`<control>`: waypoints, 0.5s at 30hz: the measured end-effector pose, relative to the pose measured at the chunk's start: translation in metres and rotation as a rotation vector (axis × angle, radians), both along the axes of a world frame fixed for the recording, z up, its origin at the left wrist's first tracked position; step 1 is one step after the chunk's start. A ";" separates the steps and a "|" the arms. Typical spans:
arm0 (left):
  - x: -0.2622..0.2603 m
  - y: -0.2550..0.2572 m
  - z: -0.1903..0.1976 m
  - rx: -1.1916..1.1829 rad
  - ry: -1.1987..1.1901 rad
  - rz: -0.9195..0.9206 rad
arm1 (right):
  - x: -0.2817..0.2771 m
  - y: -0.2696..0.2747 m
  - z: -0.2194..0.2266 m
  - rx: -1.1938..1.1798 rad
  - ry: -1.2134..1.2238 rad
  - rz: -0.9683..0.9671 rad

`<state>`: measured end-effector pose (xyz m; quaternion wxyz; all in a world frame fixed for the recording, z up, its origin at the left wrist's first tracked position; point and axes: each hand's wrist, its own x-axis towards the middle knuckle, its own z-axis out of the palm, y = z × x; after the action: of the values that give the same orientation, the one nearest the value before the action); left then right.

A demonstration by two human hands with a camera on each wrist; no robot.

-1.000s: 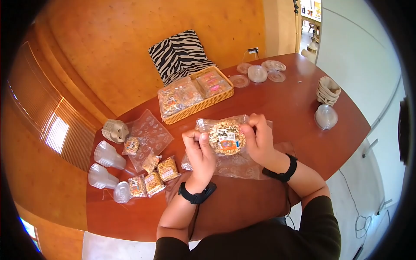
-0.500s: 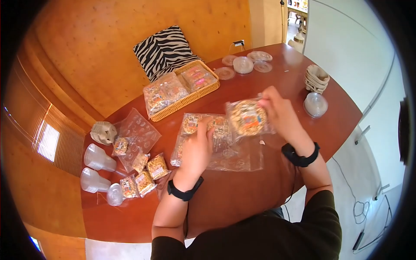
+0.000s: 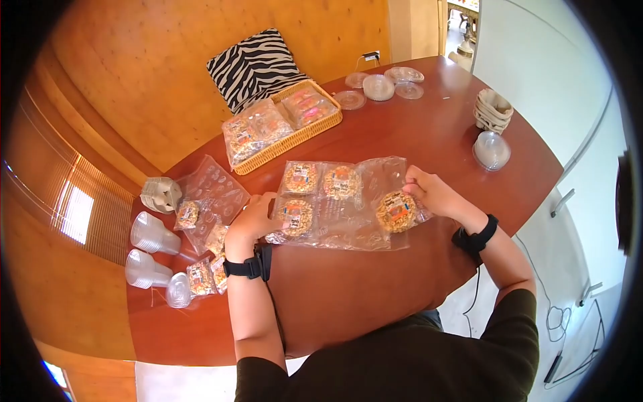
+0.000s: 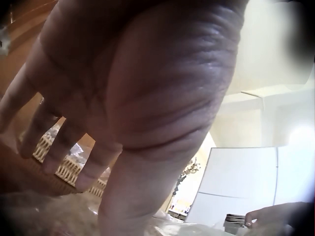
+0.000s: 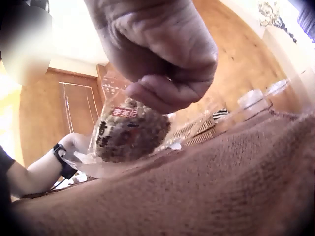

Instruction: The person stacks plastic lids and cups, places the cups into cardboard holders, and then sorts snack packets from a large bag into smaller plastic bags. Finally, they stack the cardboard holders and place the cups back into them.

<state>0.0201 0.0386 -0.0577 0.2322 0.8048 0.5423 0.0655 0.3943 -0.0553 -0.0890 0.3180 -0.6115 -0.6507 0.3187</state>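
Since the earlier frame we have brought the cake (image 3: 397,211) down from mid-air to the right end of the plastic (image 3: 355,224), and our left hand (image 3: 251,220) has slid left, off the middle. Our right hand (image 3: 434,193) grips the cake's clear wrapper at the edge between curled fingers and thumb; we cannot tell if the cake touches the plastic below. Our left hand is open, fingers spread, beside the lower-left cake (image 3: 295,216); whether it presses the plastic we cannot tell. Two more, the upper-left cake (image 3: 301,177) and the middle cake (image 3: 342,182), lie along the plastic's far side. Beyond, a basket (image 3: 293,149) holds wrapped packs (image 3: 269,120). To our left sit stacked cups (image 3: 149,268) and small packets (image 3: 201,276), on the red-brown table (image 3: 415,142).
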 end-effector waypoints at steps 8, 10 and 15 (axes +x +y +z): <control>-0.017 0.018 -0.018 -0.133 -0.098 -0.080 | -0.032 0.028 -0.021 -0.345 0.282 0.173; -0.012 0.011 -0.010 -0.116 -0.058 -0.084 | -0.038 0.032 -0.022 -0.319 0.305 0.187; -0.014 0.015 -0.013 -0.107 -0.034 -0.140 | -0.060 0.032 -0.017 -0.353 0.315 0.182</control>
<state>0.0066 0.0534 -0.0707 0.2881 0.8260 0.4833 0.0337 0.3341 -0.0233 -0.1064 0.2738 -0.5393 -0.5797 0.5461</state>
